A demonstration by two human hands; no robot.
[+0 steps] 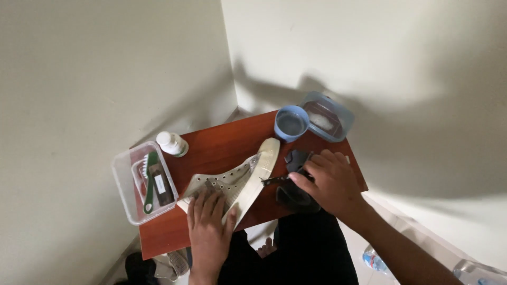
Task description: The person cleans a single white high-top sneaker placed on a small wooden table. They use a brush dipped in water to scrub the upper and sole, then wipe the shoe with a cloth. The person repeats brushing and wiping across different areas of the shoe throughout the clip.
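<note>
Holding the shoe steady, the left hand lies flat on its upper with fingers spread, pressing it onto the table. The shoe rests on its side, toe toward the cup. The right hand pinches a dark brush whose tip meets the sole edge. Judged step: scrubbing the sole rim. Further strokes would call for firm downward pressure from the left hand. A dark cloth lies under the right hand.
</note>
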